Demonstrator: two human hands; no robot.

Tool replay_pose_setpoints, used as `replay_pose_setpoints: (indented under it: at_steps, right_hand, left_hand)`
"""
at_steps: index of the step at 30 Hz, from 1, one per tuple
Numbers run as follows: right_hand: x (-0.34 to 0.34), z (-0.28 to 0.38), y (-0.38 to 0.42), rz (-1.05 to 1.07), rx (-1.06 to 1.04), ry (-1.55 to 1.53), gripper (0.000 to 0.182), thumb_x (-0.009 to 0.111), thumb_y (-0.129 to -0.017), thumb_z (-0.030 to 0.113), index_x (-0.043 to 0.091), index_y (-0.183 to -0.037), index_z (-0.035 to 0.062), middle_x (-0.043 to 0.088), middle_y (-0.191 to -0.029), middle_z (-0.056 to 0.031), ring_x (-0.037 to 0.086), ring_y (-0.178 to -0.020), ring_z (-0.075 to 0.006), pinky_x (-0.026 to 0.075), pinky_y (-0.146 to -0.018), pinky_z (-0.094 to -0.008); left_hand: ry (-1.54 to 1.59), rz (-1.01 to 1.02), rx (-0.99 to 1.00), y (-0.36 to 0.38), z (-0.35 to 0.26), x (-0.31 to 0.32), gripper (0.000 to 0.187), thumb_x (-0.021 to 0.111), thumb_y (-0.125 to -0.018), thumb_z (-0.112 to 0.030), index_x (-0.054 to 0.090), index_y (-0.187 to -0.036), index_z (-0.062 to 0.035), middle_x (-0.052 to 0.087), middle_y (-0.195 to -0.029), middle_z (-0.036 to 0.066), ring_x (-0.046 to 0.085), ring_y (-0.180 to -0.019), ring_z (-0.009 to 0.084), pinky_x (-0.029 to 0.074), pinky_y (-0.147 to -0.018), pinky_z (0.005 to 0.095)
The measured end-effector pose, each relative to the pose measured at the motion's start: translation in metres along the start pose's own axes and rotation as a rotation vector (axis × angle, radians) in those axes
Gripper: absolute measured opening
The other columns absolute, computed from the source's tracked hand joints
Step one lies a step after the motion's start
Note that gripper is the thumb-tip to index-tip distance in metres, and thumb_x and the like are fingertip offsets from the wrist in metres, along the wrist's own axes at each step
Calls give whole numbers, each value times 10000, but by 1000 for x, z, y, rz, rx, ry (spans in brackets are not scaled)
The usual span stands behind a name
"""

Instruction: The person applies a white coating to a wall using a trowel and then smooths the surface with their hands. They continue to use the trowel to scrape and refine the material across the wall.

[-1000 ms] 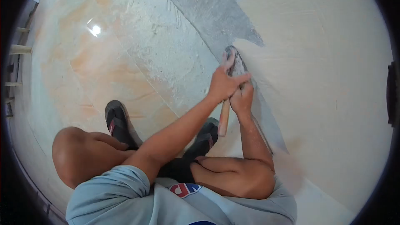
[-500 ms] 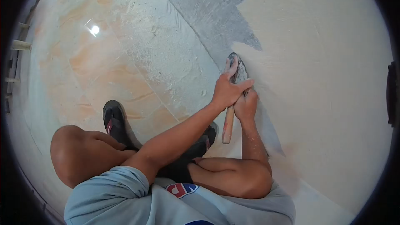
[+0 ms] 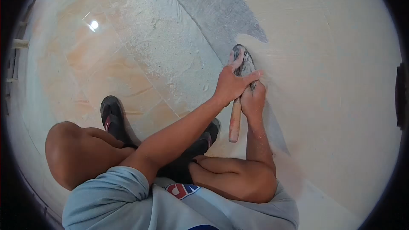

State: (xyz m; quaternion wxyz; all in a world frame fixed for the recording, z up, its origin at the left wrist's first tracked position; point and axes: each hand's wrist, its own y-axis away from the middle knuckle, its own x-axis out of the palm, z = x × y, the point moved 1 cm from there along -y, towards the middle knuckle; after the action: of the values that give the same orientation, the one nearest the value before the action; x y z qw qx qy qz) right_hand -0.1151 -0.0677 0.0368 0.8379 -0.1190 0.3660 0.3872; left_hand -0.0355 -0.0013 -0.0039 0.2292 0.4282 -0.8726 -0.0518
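Observation:
A trowel with a dark, rounded blade (image 3: 248,66) smeared with white stands close to the wall's lower part. Its pale wooden handle (image 3: 234,121) has red marks and points down toward my knees. My left hand (image 3: 232,83) grips it, fingers along one side of the blade and thumb reaching across. My right hand (image 3: 254,98) is closed at the blade's lower end; its fingers are mostly hidden. The join between blade and handle lies behind the hands. White powder coats my fingertips.
The wall has smooth cream plaster (image 3: 324,68) beside a jagged grey bare patch (image 3: 230,17). White dust and crumbs (image 3: 166,38) lie along its foot on glossy orange-cream tiles (image 3: 106,64). My sandalled foot (image 3: 113,113) rests on the tiles.
Both hands and the trowel have shifted slightly upward in view, staying together. The whole view has moved a little; the grip looks the same.

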Motion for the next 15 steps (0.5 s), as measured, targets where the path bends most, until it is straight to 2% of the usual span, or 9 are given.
replay_pose_setpoints:
  at_steps: [2,3,5,7,9,15]
  right_hand:
    - [-4,11,-1,14,-7,-23,236,549,-942,106,661,-992,-95,689,-860,-300,693,-845,-475,515,-741,-492]
    - [-3,11,-3,6,-12,-24,236,549,-942,106,661,-992,-95,689,-860,-300,693,-845,-475,515,-741,-492]
    - [3,3,-9,46,-32,46,237,542,-947,104,662,-1004,-92,698,-885,-301,686,-870,-491,518,-753,-493]
    - [10,-2,-10,34,-77,56,235,541,-943,102,659,-1003,-93,697,-901,-308,685,-893,-494,516,-761,-502]
    - [7,4,-4,20,-26,-25,240,556,-934,111,660,-998,-95,693,-911,-314,686,-907,-492,515,-764,-507]
    - [7,1,-11,26,-7,47,226,571,-923,105,673,-961,-93,683,-842,-322,697,-860,-492,520,-729,-507]
  left_hand:
    - [10,-5,-17,0,-6,1,967,844,-840,-372,362,-1566,48,178,-1652,377,245,-1562,302,302,-1200,347]
    - [9,0,-9,-3,-3,0,967,844,-840,-372,362,-1566,48,178,-1652,377,245,-1562,302,302,-1200,347]
    - [28,-42,52,-10,11,-3,1003,864,-788,-431,407,-1543,47,312,-1576,418,260,-1564,332,309,-1190,326]
    - [54,-38,-12,-8,6,-8,1002,863,-786,-427,408,-1541,49,307,-1581,416,293,-1549,344,314,-1184,321]
    - [-31,-40,43,-7,5,-8,997,863,-785,-421,408,-1541,43,317,-1580,410,319,-1537,344,316,-1184,319]
    - [-4,-40,32,-11,7,-6,998,868,-788,-401,392,-1554,27,263,-1607,405,263,-1561,327,309,-1189,319]
